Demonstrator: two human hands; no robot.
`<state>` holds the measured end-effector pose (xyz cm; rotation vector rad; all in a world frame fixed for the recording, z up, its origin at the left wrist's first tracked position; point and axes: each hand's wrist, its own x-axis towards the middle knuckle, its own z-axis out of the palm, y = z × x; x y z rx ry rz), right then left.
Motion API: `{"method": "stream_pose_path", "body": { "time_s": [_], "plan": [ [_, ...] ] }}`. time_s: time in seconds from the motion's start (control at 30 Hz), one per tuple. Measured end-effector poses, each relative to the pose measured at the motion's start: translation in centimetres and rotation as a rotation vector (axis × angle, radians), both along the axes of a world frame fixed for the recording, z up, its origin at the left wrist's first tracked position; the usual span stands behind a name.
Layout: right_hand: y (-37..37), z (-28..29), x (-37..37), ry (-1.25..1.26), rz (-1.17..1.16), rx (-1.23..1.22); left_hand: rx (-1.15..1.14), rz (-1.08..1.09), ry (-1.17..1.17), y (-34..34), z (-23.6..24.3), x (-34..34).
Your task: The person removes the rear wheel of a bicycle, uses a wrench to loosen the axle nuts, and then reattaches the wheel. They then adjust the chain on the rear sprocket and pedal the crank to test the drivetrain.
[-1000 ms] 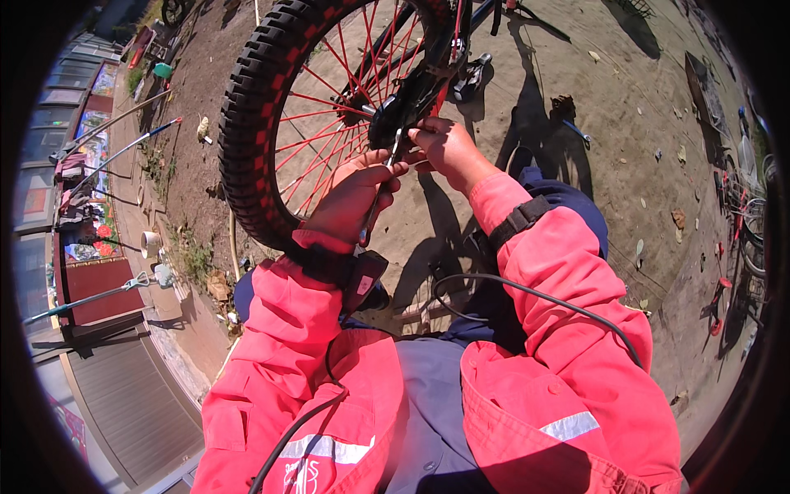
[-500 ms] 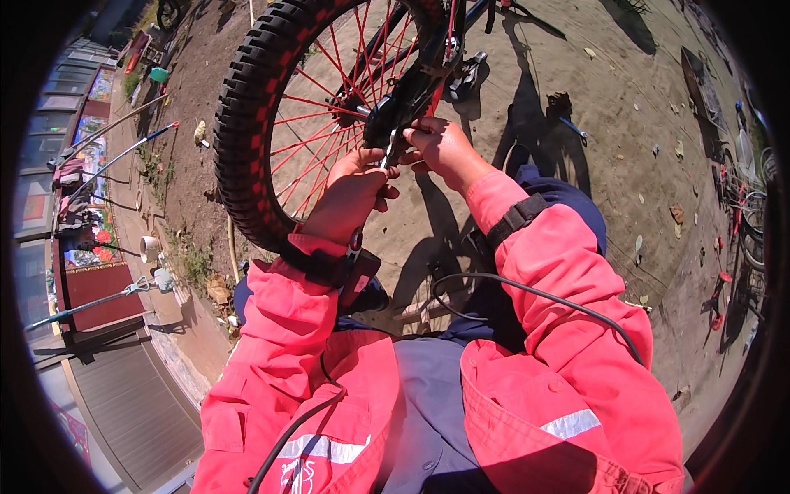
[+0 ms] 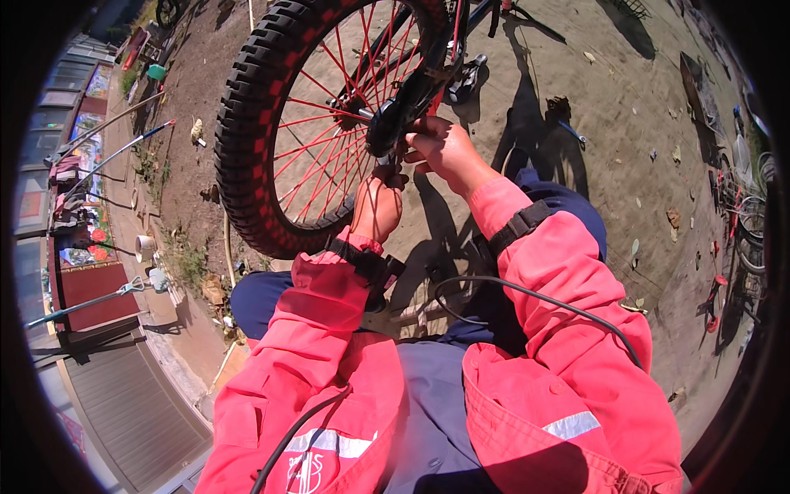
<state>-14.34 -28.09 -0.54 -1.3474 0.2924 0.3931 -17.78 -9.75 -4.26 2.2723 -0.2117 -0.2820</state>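
The left hand [image 3: 378, 207] is turning over beside the right hand [image 3: 445, 153] near the wheel [image 3: 352, 114]; I cannot tell either grip.

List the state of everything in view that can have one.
Bike wheel: mounted
Left hand: fingers curled near the black hub part, grip hidden
Right hand: fingers bent beside it, grip unclear
Blue tool: lying on the ground
Jacket: open in front
Strap: buckled around the right sleeve
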Motion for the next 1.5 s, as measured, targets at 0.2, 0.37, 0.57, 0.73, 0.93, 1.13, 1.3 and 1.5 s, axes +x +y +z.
{"method": "stream_pose_path", "body": {
  "time_s": [0.2,0.37,0.57,0.73,0.93,1.13,1.3,1.5],
  "plan": [
    [0.2,0.0,0.2,-0.051,-0.056,0.004,-0.056,0.04,-0.176,-3.1,-1.7,0.3],
    [0.2,-0.7,0.5,-0.11,-0.06,-0.088,0.049,0.043,-0.265,-3.3,-1.6,0.4],
    [0.3,-1.9,1.2,-0.246,-0.054,-0.175,-0.019,-0.007,-0.181,-3.5,-1.2,0.5],
    [-0.1,-1.5,1.1,-0.25,-0.01,-0.315,0.074,-0.056,-0.206,-3.4,-1.0,0.2],
    [0.0,-1.1,1.0,-0.227,0.046,-0.367,0.059,-0.121,-0.349,-1.9,-1.9,-0.2],
    [0.1,-1.7,1.3,-0.146,0.055,-0.292,-0.106,-0.16,-0.049,0.1,2.1,-4.1],
    [0.0,-1.5,1.4,-0.048,0.098,-0.23,-0.324,-0.156,0.235,3.6,10.6,-9.6],
    [0.1,-0.6,0.8,-0.014,0.079,-0.11,-0.365,0.175,-0.606,9.1,15.2,-11.9]
  ]
}}
